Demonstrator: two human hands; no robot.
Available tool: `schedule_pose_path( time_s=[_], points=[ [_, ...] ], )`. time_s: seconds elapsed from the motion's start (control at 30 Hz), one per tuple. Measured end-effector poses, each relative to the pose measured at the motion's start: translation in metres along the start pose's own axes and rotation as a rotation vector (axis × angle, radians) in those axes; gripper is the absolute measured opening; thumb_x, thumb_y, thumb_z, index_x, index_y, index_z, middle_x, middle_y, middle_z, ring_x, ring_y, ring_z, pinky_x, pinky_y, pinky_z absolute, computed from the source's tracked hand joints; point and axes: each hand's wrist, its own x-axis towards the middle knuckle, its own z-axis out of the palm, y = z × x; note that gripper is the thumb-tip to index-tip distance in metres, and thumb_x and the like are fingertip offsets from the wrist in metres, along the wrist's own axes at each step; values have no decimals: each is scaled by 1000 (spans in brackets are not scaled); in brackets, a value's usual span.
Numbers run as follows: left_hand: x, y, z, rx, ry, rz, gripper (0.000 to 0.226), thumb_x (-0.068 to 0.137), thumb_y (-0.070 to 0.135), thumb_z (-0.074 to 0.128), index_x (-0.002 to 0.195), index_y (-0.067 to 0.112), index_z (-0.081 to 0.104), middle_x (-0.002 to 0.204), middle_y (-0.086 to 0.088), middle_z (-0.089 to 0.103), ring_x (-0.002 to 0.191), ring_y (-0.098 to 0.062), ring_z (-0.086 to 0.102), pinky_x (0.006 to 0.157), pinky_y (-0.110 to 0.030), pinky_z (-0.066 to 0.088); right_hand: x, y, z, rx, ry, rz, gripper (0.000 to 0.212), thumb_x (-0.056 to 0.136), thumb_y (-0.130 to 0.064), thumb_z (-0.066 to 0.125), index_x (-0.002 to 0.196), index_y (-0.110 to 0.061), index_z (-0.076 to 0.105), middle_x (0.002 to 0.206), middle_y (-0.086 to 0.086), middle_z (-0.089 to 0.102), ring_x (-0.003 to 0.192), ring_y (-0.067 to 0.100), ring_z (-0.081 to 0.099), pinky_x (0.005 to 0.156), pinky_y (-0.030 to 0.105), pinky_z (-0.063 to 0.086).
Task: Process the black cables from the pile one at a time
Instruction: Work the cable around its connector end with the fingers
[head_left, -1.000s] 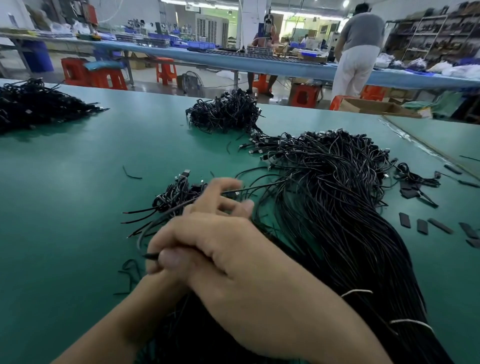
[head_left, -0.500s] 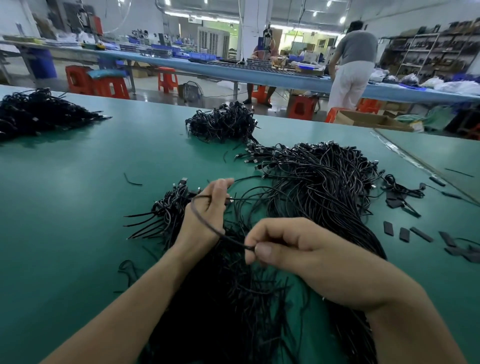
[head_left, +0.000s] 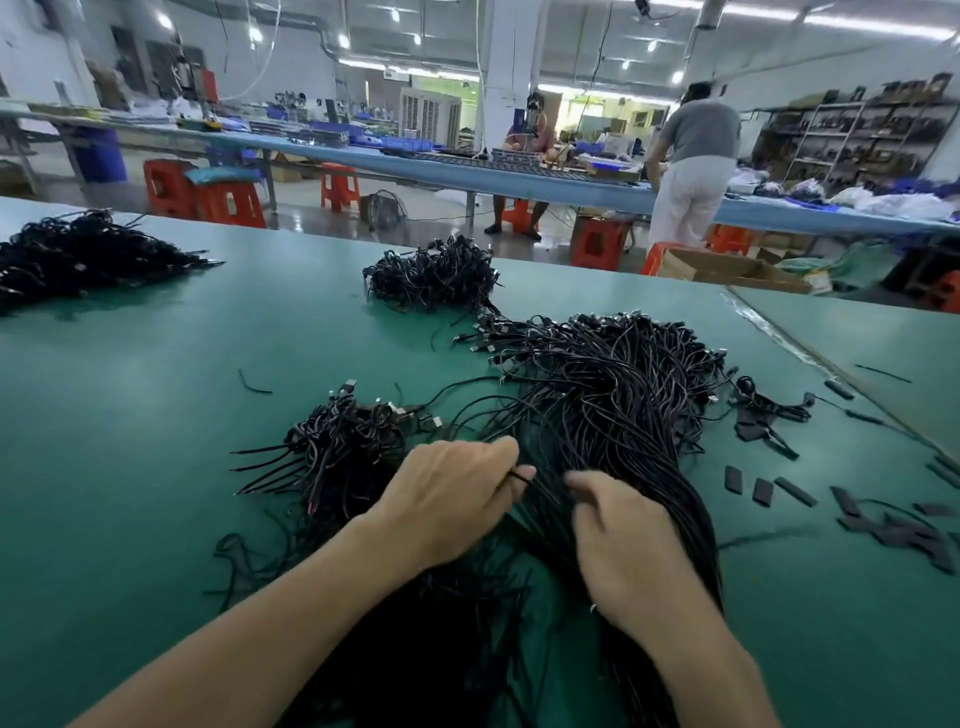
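Now left hand (head_left: 452, 499) pinches cable (head_left: 521, 476) tight; right hand (head_left: 623, 545) grip in pile (head_left: 613, 395), unclear.

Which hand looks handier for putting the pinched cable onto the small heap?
Probably the left hand: it pinches the thin black cable and sits beside the small tangled heap of black cables. The right hand lies over the large bundle of long black cables, farther away.

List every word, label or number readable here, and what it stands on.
None can be read. The pile of black cables and the green table mat show no print; any marks on the brown cardboard box and the far metal shelves are too blurred to read.
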Motion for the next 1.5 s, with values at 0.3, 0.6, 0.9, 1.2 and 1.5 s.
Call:
schedule_pose_path(
  time_s=[0.3, 0.6, 0.9, 1.2, 1.5],
  points=[
    [-22, -5, 22, -378, -69, -71, 35, 91, 21, 64, 83, 39, 35, 75, 17, 47, 68, -8, 50, 58, -20, 36, -9, -12, 29, 136, 37, -67, 43, 104, -46, 37, 82, -20, 63, 91, 1, 61, 79, 9, 55, 63, 18, 37],
    [-21, -19, 17, -410, -90, -27, 56, 99, 61, 29, 85, 14, 55, 81, 1, 62, 80, -14, 59, 103, -28, 42, -15, 21, 1, 82, 337, 9, 39, 103, -38, 44, 70, -24, 58, 79, -5, 53, 67, 5, 51, 56, 14, 32],
    [-33, -22, 15, -217, 215, 368, 23, 99, 27, 53, 92, 13, 71, 72, 8, 58, 62, -7, 48, 62, -15, 39, -12, 51, 14, -116, 299, 150, 46, 100, -46, 35, 66, -23, 55, 72, -6, 49, 70, 8, 48, 66, 32, 46],
    [-42, -32, 12, -312, -37, -213, 55, 85, 70, 42, 75, 18, 58, 94, 22, 56, 93, 4, 51, 79, -4, 38, -21, 55, 19, 4, 407, 175, 44, 99, -41, 38, 60, -22, 49, 65, -5, 47, 65, 11, 46, 56, 25, 30],
    [-52, -26, 10, -526, 233, -9, 41, 104, 49, 41, 74, 23, 30, 69, 21, 25, 58, 2, 28, 56, -10, 31, -22, 54, 30, -296, 401, 166, 39, 100, -39, 41, 64, -27, 48, 66, -11, 45, 67, 15, 43, 62, 33, 40]
  ],
)
